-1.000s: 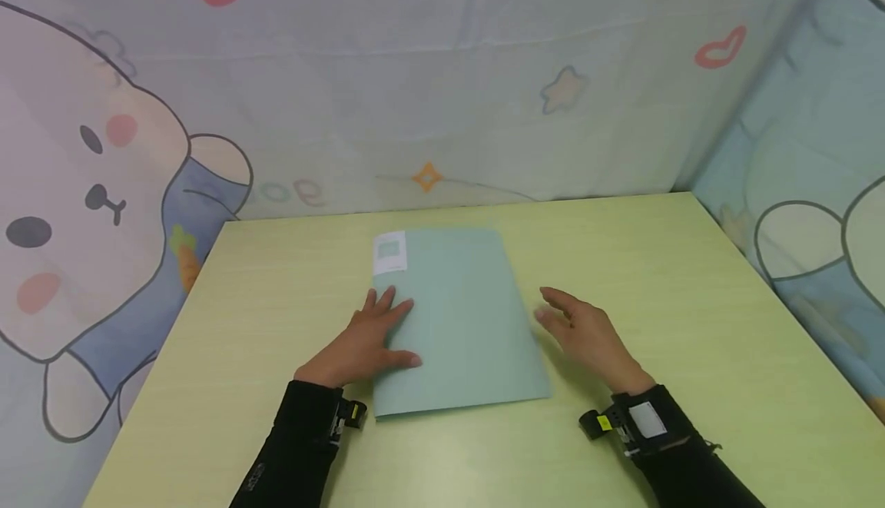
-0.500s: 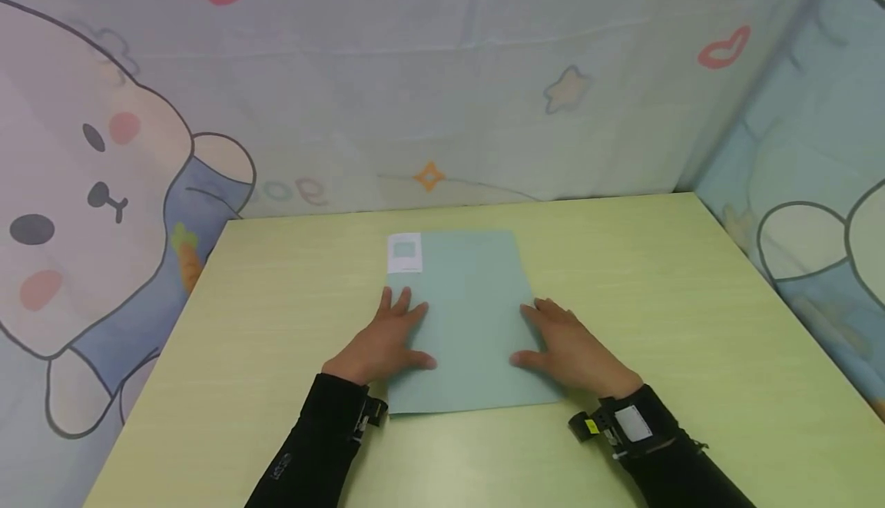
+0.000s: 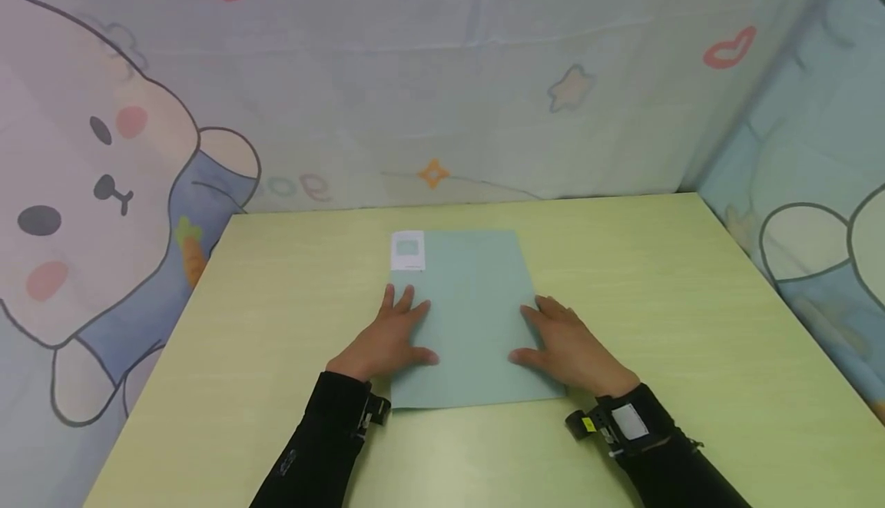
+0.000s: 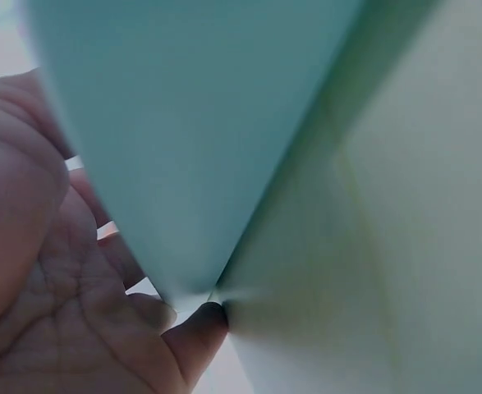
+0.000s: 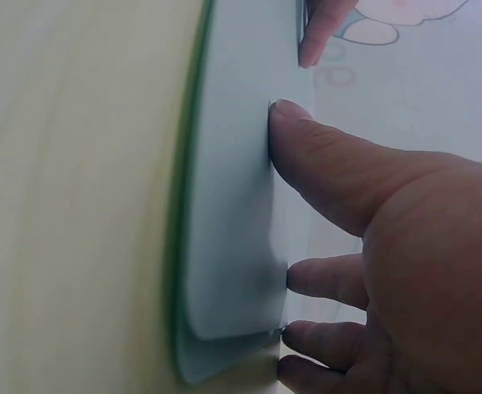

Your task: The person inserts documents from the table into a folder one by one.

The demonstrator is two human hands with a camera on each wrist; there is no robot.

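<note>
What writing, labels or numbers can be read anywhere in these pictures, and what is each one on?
"goo" or similar: faint pink and blue letters on the cartoon backdrop, seemingly mirrored; not surely readable.
White label at the far left corner of the green folder: print too small to read.
White patch on the right wrist strap: nothing legible.

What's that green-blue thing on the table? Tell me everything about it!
It is a pale teal folder, thin and flat like card or plastic, lying closed on the yellow-green table with its long sides running away from the person. A small white label sits at its far left corner. The left hand rests flat on its left edge, and the right hand rests on its right edge, thumb on the cover.
</note>
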